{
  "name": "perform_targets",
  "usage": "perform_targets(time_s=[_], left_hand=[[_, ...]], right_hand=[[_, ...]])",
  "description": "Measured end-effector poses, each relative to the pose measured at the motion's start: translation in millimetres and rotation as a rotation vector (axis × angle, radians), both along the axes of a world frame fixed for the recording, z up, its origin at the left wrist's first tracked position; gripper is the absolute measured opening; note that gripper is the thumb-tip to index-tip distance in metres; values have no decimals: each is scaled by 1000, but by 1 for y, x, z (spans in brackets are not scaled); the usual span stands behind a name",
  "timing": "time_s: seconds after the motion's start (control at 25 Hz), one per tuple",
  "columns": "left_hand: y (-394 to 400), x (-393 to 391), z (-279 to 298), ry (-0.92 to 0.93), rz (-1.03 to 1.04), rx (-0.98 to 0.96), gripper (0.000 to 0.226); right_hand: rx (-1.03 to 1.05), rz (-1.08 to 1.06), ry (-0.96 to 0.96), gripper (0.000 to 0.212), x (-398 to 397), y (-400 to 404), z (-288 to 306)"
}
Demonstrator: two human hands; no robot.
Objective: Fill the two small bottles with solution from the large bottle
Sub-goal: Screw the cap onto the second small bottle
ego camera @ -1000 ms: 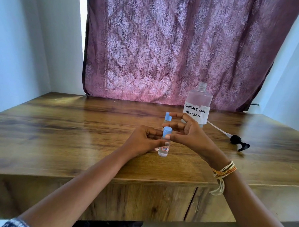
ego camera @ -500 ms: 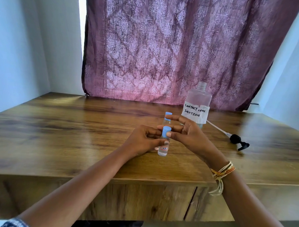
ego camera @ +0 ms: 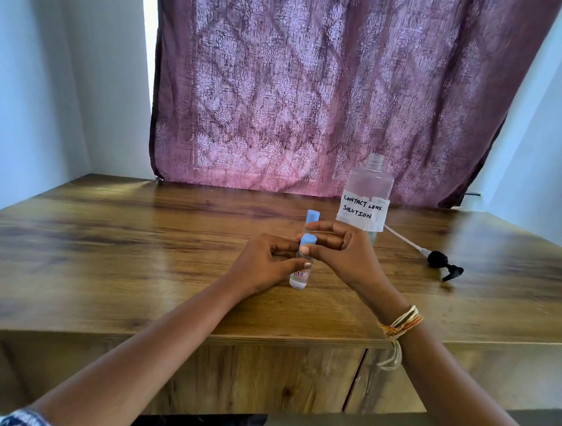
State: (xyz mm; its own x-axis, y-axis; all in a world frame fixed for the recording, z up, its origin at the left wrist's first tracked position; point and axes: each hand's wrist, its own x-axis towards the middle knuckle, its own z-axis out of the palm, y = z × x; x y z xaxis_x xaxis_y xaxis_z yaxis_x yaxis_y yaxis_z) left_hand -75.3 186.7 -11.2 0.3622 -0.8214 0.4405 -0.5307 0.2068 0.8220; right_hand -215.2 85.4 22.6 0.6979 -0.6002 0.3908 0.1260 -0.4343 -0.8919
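A small clear bottle [ego camera: 299, 278] with a red-edged label stands on the wooden table [ego camera: 110, 253]. My left hand [ego camera: 264, 267] grips its body. My right hand [ego camera: 342, 251] pinches its blue cap [ego camera: 307, 239] from the right. A second small bottle with a blue cap [ego camera: 313, 216] stands just behind, its lower part hidden by my fingers. The large clear bottle [ego camera: 367, 197], labelled "contact lens solution", stands uncapped behind my right hand.
The large bottle's black pump head with its white tube [ego camera: 441, 261] lies on the table to the right. A purple patterned curtain [ego camera: 310, 101] hangs behind the table. The table's front edge runs beneath my forearms.
My right fingers have shifted round the blue cap of the near bottle. The left hand and both bottles stay where they were.
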Motion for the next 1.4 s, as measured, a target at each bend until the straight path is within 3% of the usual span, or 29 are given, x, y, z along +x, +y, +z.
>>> perform_targets(time_s=[0.16, 0.4, 0.72, 0.96, 1.12, 1.24, 1.4], left_hand=[[-1, 2, -1, -46, 9, -13, 27], [-11, 12, -6, -42, 197, -19, 36], [-30, 28, 3, -112, 287, 120, 38], [-39, 29, 4, -102, 354, 165, 45], [-40, 23, 1, -35, 392, 187, 75], [-33, 4, -1, -234, 484, -30, 83], [-36, -17, 14, -558, 490, -232, 66]], right_hand=[[72, 100, 20, 44, -2, 0, -10], [-70, 5, 306, 47, -3, -17, -31], [-80, 44, 299, 29, 0, -32, -34], [-198, 3, 337, 23, -1, -31, -34], [-185, 4, 319, 21, -4, -31, -32], [-101, -35, 207, 18, -10, -25, -31], [-154, -179, 164, 21, -36, -41, -18]])
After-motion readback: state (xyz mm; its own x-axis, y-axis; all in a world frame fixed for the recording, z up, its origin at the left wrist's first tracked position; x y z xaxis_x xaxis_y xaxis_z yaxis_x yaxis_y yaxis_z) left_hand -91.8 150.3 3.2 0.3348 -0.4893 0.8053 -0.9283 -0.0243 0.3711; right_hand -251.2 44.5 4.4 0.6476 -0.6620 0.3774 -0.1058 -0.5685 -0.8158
